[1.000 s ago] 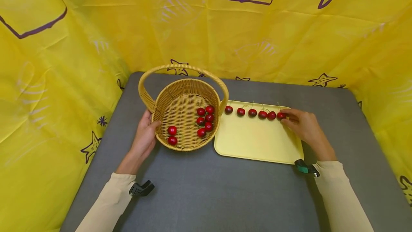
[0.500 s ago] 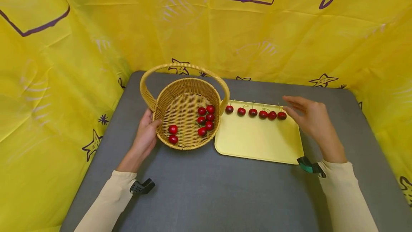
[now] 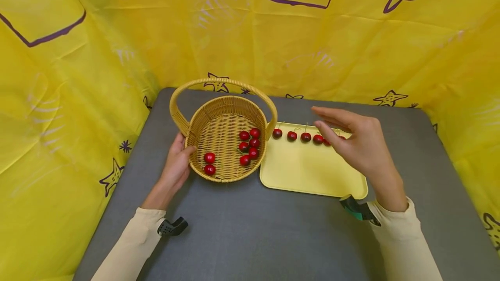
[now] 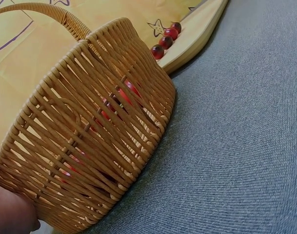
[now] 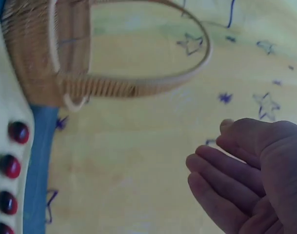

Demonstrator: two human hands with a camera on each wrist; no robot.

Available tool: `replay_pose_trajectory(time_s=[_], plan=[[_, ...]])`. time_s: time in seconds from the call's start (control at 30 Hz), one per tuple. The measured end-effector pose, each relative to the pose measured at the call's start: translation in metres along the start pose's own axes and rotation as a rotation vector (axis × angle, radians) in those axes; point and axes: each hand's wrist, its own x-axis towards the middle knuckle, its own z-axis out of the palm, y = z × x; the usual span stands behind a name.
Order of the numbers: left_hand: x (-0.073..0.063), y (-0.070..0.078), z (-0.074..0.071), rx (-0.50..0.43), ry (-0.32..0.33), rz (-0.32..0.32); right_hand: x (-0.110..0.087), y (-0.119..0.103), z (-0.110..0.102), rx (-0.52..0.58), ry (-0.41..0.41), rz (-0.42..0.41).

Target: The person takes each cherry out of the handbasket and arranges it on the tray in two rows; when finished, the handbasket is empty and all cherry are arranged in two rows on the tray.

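A round wicker basket (image 3: 222, 180) with an arched handle sits on the grey cloth, its left side gripped by my left hand (image 3: 175, 168) with the thumb over the rim. Inside lie several red cherries (image 3: 254, 142), most of them on the right and two at the front left. To its right, a pale yellow tray (image 3: 308, 172) carries a row of several cherries (image 3: 306, 137) with stems along its far edge. My right hand (image 3: 361, 146) hovers above the tray's right part, fingers extended and thumb apart, holding nothing. It covers the right end of the row in the head view.
A grey cloth-covered table (image 3: 250, 233) spreads in front of the basket and tray. Yellow fabric (image 3: 250, 42) with stars and fish bones hangs behind and at both sides. The basket's tall handle (image 3: 223, 80) arches above its rim.
My right hand let go of the rightmost cherry on the tray, lifted off to the right, then swung left over the row. My left hand and the basket stay in place.
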Motion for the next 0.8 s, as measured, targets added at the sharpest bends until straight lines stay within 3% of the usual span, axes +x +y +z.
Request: replay_pose_trajectory(time_s=[0.2,0.43,0.6,0.8], plan=[[0.001,-0.001,-0.001,-0.003,0.005,-0.001,0.007,-0.044,0.038,0.138,-0.071,0.003],[0.001,0.000,-0.001,-0.013,0.003,0.001,0.017,-0.087,0.107,0.285,-0.192,0.209],[0.001,0.000,0.000,-0.019,0.002,0.003,0.024,-0.098,0.152,0.305,-0.258,0.315],[0.000,0.001,-0.001,0.001,0.000,-0.005,0.030,-0.097,0.197,0.228,-0.376,0.310]])
